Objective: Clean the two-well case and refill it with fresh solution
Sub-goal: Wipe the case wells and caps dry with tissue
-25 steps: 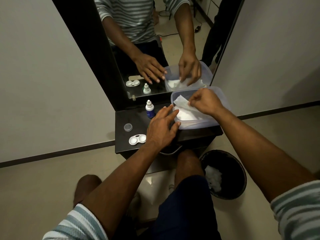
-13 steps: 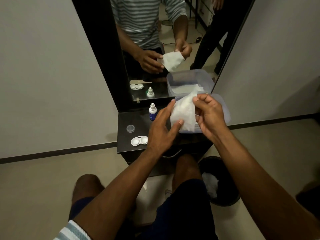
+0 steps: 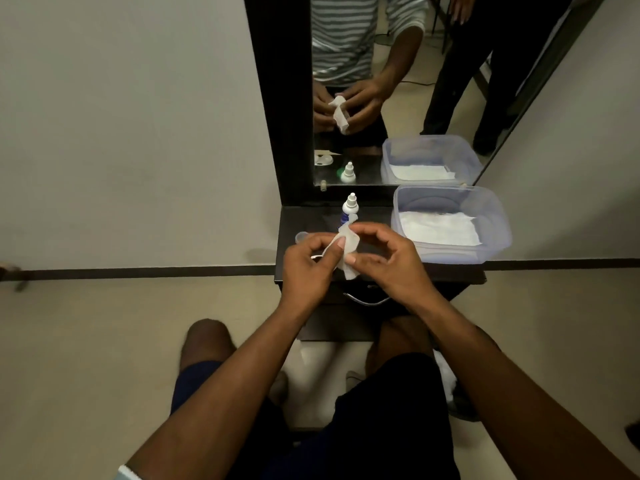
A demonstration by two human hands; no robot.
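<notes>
Both hands meet above the front left part of the dark surface, where the left hand pinches a white tissue in its grip and the right hand curls its thumb and fingers round the same tissue. A small shiny edge shows in the left grip, too hidden to tell whether it is the two-well case. The dropper bottle stands upright near the back edge just beyond the hands, a small clear cap lies by the left edge, and the plastic tub of tissues fills the right side.
</notes>
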